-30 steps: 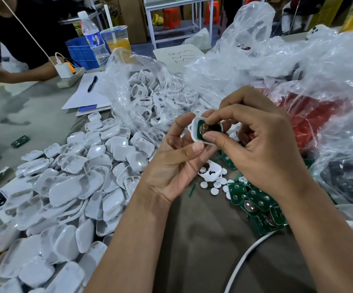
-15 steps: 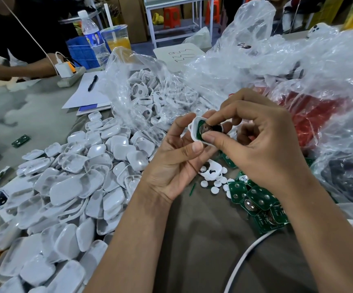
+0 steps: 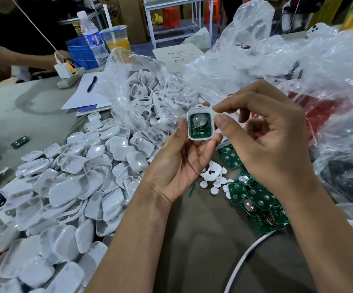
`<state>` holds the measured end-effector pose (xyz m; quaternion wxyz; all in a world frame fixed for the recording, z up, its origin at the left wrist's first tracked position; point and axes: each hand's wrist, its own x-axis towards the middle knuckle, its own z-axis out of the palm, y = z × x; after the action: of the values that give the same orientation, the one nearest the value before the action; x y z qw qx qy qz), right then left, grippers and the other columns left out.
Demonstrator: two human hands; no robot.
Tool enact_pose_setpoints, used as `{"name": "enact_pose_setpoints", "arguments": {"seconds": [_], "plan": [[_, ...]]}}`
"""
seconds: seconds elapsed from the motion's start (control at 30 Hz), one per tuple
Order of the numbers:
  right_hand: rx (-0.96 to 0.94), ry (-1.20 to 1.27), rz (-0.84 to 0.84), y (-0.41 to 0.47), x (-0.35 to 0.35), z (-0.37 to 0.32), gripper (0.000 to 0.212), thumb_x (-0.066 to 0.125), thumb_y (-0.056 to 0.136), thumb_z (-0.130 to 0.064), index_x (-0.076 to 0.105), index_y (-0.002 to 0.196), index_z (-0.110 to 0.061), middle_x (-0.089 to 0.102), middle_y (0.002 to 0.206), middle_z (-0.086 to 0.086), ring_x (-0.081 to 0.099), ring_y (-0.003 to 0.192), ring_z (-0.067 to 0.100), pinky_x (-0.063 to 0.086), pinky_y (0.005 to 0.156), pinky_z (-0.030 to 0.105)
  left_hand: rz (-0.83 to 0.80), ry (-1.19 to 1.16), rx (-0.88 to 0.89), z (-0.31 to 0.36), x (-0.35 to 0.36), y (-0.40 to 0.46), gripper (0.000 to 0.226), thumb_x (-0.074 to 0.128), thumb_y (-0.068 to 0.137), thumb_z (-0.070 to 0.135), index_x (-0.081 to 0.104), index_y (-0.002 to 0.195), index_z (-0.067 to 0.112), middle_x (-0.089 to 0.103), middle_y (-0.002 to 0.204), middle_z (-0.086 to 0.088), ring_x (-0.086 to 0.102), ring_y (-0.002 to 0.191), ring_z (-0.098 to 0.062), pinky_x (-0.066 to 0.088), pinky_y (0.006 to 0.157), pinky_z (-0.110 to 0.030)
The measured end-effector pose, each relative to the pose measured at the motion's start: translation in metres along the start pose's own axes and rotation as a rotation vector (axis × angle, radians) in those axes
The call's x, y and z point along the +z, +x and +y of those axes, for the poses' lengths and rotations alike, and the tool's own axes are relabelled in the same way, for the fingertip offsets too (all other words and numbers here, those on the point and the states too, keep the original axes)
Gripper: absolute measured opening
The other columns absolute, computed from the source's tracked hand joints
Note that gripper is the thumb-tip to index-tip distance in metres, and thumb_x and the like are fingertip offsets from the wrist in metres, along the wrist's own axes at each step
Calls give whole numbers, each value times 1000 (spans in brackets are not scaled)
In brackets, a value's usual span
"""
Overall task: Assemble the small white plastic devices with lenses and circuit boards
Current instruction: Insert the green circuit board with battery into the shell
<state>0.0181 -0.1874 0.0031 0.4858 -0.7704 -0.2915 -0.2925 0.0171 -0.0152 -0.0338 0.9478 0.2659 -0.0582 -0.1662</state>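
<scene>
A heap of white shells (image 3: 65, 187) lies nearest on the table (image 3: 203, 240), with loose green circuit boards (image 3: 255, 199) and small white discs (image 3: 213, 187) beside it. Above them the left hand (image 3: 177, 166) cradles a white housing (image 3: 201, 123) holding a green board, fingers curled under it; the right hand (image 3: 266, 142) pinches its upper right edge. Behind, a clear plastic bag (image 3: 141, 94) holds white ring frames (image 3: 150, 98). Farther back, a cup (image 3: 116, 38) contains orange drink.

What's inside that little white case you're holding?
A green circuit board with a round silver disc sits inside the white case. Whatever lies under the board is hidden.
</scene>
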Motion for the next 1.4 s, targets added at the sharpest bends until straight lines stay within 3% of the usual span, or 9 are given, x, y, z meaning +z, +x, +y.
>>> {"name": "enact_pose_setpoints", "arguments": {"seconds": [0.13, 0.33, 0.53, 0.8, 1.13, 1.3, 1.4], "plan": [[-28, -43, 3, 0, 2, -1, 7, 82, 90, -20, 80, 97, -17, 63, 93, -1, 55, 72, 19, 41, 50, 36, 56, 85, -15, -3, 2, -1, 43, 78, 69, 37, 80, 99, 6, 76, 102, -12, 76, 84, -19, 61, 63, -22], [-16, -72, -28, 0, 0, -3, 9, 85, 87, -21, 81, 94, -17, 63, 91, 1, 55, 74, 13, 39, 56, 22, -8, 137, -21, -3, 0, -2, 54, 95, 60, 39, 80, 101, 8, 77, 100, -9, 76, 78, -16, 61, 65, -23], [-21, -107, -67, 1, 0, -3, 18, 89, 83, -21, 80, 96, -13, 62, 91, 0, 51, 77, -1, 33, 68, 8, -10, 160, -15, -5, -1, -1, 57, 92, 65, 41, 73, 109, 9, 76, 107, -13, 76, 93, -21, 63, 84, -37], [-14, -113, -61, 0, 0, -4, 17, 89, 82, -20, 80, 95, -14, 62, 92, 0, 51, 76, 0, 34, 67, 9, -18, 170, -35, -3, -1, -2, 51, 90, 67, 39, 76, 106, 9, 77, 107, -13, 77, 89, -21, 63, 76, -31], [-7, -116, -88, 1, 0, -3, 14, 88, 82, -18, 79, 92, -13, 63, 91, -1, 54, 75, 11, 35, 64, 12, -27, 172, -34, -4, -1, -2, 54, 93, 63, 36, 76, 105, 7, 77, 105, -16, 78, 87, -23, 64, 78, -33], [8, -102, -120, 2, -1, -3, 13, 88, 83, -21, 78, 91, -16, 62, 91, -5, 54, 75, 14, 36, 63, 14, -23, 167, -29, -4, -1, -2, 62, 93, 64, 35, 68, 112, 6, 76, 105, -18, 78, 85, -24, 64, 76, -34], [21, -90, -136, 2, 0, -2, 13, 87, 83, -21, 78, 92, -16, 61, 91, -6, 54, 76, 15, 37, 65, 15, -28, 165, -32, -3, -2, -2, 55, 92, 66, 35, 73, 109, 6, 76, 105, -18, 78, 85, -25, 64, 75, -34]]}}
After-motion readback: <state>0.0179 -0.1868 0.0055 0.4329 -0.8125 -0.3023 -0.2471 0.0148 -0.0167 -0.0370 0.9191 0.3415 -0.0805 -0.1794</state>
